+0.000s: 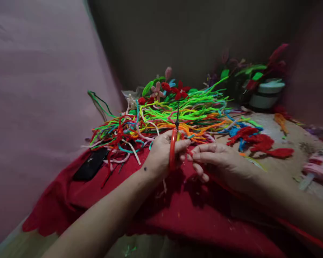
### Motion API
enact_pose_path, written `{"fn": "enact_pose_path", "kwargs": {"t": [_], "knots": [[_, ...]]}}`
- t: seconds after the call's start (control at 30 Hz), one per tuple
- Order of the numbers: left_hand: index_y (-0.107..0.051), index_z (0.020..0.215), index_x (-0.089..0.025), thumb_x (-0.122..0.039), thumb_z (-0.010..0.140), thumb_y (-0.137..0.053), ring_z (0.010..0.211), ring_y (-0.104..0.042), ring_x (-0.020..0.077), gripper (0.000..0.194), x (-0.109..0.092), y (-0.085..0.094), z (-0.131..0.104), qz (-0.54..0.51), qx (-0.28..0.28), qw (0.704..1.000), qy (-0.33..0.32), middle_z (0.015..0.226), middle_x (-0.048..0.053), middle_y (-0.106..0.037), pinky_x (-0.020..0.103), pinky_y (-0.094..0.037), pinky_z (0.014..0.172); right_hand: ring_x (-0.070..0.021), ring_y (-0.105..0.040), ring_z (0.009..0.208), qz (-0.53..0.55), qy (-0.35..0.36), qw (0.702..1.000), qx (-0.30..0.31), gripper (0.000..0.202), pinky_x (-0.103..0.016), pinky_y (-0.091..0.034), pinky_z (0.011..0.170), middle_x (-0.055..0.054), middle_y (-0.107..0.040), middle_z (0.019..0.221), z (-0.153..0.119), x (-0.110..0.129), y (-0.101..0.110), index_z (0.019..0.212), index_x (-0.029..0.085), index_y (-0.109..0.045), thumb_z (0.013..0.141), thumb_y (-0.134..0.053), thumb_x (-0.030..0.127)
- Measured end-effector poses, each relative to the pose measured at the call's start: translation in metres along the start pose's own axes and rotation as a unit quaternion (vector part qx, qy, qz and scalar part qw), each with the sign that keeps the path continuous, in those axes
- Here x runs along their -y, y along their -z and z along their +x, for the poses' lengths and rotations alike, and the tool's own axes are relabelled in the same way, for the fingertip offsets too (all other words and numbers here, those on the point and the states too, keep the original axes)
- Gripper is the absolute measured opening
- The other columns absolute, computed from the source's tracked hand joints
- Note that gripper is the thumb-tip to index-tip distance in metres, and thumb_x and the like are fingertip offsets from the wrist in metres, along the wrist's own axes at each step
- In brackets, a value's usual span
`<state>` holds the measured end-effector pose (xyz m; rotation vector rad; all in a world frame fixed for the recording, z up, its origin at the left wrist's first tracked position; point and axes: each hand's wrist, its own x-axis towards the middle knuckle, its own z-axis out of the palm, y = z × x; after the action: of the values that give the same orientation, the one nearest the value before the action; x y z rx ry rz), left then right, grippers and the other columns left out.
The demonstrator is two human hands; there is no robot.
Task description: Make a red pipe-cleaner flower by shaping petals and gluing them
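Left hand [161,152]: closed around the scissors' [172,152] handle
Right hand [218,157]: fingertips pinching a red strand [189,154], just right of the scissors
Blades [177,117]: pointing away from both hands

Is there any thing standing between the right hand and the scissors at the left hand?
Yes: fingers of the left hand lie between the orange-handled scissors and the right hand. A small red piece also shows between the two hands, too blurred to name. I see nothing else there.
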<state>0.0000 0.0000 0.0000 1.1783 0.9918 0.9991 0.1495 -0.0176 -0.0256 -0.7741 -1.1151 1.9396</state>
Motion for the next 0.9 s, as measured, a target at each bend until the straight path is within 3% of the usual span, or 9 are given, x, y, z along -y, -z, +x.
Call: {"fn": "enact_pose_path", "kwargs": {"t": [0.17,0.3,0.43,0.5,0.6,0.67,0.77,0.9], "knots": [[-0.051,0.081,-0.016,-0.030,0.064,-0.073,0.032,-0.036,0.0036,0.031,-0.001,0.002,0.000,0.036,-0.013,0.999,-0.008,0.044,-0.008,-0.046,0.013,-0.028,0.030,-0.0057,-0.040,0.034,-0.029,0.035,0.999,-0.019,0.018,-0.020,-0.032,0.037,0.004,-0.049,0.043,-0.002,-0.001,0.001,0.062,0.015,-0.057,0.076,-0.062,0.025],[-0.049,0.080,-0.017,-0.033,0.072,-0.064,0.031,-0.034,0.0047,0.024,-0.001,0.002,-0.002,0.066,-0.010,0.997,-0.027,0.043,-0.008,-0.044,0.014,-0.025,0.029,-0.0050,-0.034,0.031,-0.061,0.063,0.995,-0.056,0.021,-0.020,-0.027,0.034,0.006,-0.044,0.038,0.000,0.000,0.000,0.058,0.016,-0.054,0.073,-0.066,0.027],[-0.050,0.090,-0.016,-0.037,0.079,-0.056,0.038,-0.043,0.0064,0.024,-0.006,0.009,-0.003,0.166,-0.024,0.981,-0.097,0.053,-0.006,-0.048,0.017,-0.035,0.037,-0.0045,-0.032,0.031,-0.029,0.080,0.988,-0.130,0.022,-0.020,-0.024,0.034,0.007,-0.043,0.038,0.001,0.006,0.002,0.057,0.017,-0.053,0.072,-0.067,0.027],[-0.050,0.100,-0.016,-0.033,0.080,-0.054,0.051,-0.052,0.0093,0.027,-0.006,0.017,-0.001,0.287,-0.046,0.942,-0.169,0.063,-0.003,-0.053,0.020,-0.043,0.048,-0.0038,-0.030,0.032,-0.004,0.098,0.982,-0.160,0.018,-0.020,-0.023,0.034,0.007,-0.043,0.040,0.002,0.009,0.004,0.062,0.017,-0.056,0.070,-0.068,0.027],[-0.045,0.117,-0.014,-0.018,0.078,-0.050,0.075,-0.059,0.0153,0.040,0.000,0.028,0.006,0.500,-0.059,0.820,-0.271,0.085,0.005,-0.061,0.028,-0.048,0.070,-0.0031,-0.029,0.033,0.016,0.124,0.974,-0.187,0.015,-0.019,-0.022,0.035,0.007,-0.043,0.043,0.003,0.012,0.009,0.067,0.016,-0.059,0.069,-0.068,0.027],[-0.041,0.123,-0.011,-0.009,0.076,-0.044,0.091,-0.059,0.0192,0.048,0.007,0.034,0.011,0.575,-0.044,0.757,-0.305,0.104,0.012,-0.060,0.033,-0.047,0.081,-0.0033,-0.030,0.034,0.016,0.139,0.970,-0.201,0.016,-0.019,-0.023,0.035,0.007,-0.043,0.044,0.004,0.014,0.011,0.063,0.015,-0.058,0.069,-0.067,0.027],[-0.038,0.126,-0.005,-0.005,0.075,-0.039,0.108,-0.053,0.0234,0.051,0.015,0.039,0.017,0.631,-0.021,0.707,-0.320,0.119,0.020,-0.054,0.038,-0.043,0.092,-0.0043,-0.033,0.036,0.010,0.149,0.965,-0.216,0.016,-0.020,-0.024,0.036,0.005,-0.044,0.044,0.005,0.017,0.012,0.060,0.015,-0.057,0.068,-0.066,0.026],[-0.039,0.126,-0.007,-0.009,0.076,-0.042,0.112,-0.051,0.0233,0.050,0.017,0.042,0.019,0.654,0.008,0.686,-0.318,0.120,0.019,-0.054,0.039,-0.042,0.095,-0.0047,-0.032,0.037,0.009,0.144,0.964,-0.222,0.018,-0.020,-0.024,0.036,0.005,-0.043,0.045,0.005,0.020,0.011,0.055,0.016,-0.053,0.066,-0.065,0.023]]}}
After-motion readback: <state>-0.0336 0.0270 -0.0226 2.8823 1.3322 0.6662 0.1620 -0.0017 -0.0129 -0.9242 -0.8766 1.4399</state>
